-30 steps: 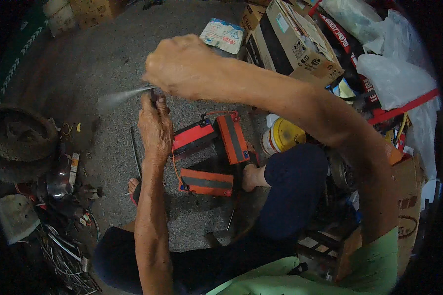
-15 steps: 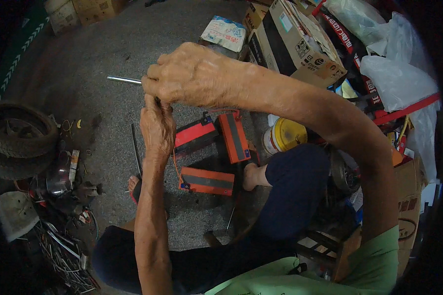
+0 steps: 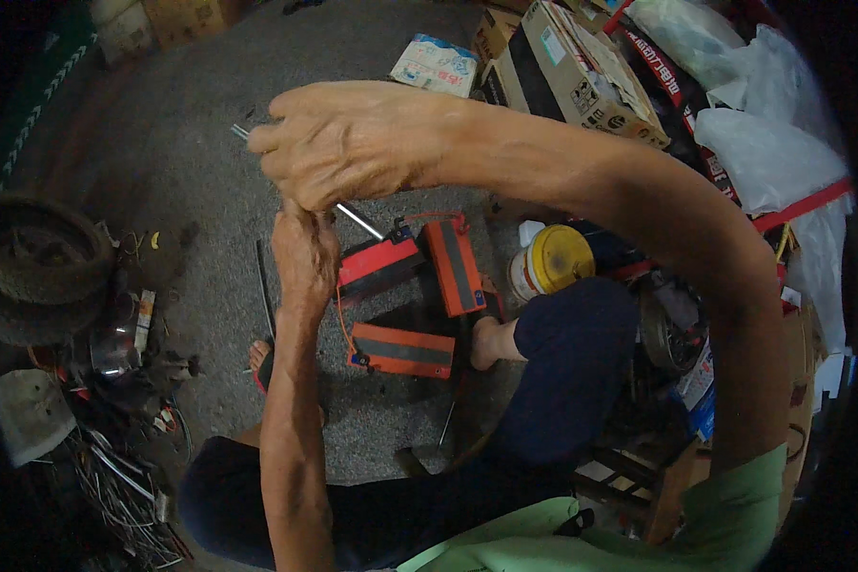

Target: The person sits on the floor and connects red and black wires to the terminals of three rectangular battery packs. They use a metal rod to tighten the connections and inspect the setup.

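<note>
Right hand [image 3: 329, 143] closed round a slim silver metal rod [image 3: 360, 221], which sticks out both sides; left hand [image 3: 303, 250] curled beside it, any hold hidden from here; a loosened grip could drop the rod onto the red-and-black rectangular block [image 3: 379, 259]

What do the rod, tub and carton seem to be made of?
Rod: probably metal, smooth and shiny, going by its silvery gleam. Tub: perhaps dull plastic, judging by its smudged yellow-and-white surface; painted metal possible too. Carton: apparently cardboard, matt brown with printed marks.
</note>
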`<state>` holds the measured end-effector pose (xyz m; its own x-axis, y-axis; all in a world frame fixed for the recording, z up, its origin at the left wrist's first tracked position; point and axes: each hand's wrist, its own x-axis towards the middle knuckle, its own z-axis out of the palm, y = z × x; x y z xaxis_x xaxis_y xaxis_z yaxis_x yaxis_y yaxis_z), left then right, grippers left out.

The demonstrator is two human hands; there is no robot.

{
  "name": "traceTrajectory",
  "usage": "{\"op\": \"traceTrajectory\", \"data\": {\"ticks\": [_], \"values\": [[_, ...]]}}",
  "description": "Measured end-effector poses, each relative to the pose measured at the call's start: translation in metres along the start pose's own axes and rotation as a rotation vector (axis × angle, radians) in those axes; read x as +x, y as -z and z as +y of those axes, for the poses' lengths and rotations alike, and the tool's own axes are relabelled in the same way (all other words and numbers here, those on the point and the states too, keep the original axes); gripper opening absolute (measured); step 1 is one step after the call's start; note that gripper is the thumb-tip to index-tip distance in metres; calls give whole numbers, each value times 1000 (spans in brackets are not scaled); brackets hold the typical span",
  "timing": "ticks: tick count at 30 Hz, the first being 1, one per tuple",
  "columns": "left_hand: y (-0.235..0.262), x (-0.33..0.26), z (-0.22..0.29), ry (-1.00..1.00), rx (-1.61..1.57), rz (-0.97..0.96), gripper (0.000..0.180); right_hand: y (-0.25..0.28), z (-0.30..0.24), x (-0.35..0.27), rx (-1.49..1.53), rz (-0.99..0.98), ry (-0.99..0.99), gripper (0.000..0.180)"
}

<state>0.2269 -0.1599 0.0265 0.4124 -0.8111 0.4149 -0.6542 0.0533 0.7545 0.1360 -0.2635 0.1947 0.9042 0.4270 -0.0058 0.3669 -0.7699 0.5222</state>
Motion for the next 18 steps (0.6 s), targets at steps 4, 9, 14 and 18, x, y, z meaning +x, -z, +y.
{"op": "traceTrajectory", "data": {"ticks": [4, 9, 14, 18], "values": [[3, 0, -6, -98, 17, 48, 12, -22, -6, 12, -117, 11, 10, 11], [-8, -19, 0, 95, -9, -5, 12, -55, -17, 13, -134, 86, -3, 15], [-20, -28, -23, 73, 6, 83, 8, -56, -10, 28, -63, 23, 31, 7], [-26, -31, -35, -21, 107, 140, 4, -64, -15, 32, 69, 139, -59, 4]]}}
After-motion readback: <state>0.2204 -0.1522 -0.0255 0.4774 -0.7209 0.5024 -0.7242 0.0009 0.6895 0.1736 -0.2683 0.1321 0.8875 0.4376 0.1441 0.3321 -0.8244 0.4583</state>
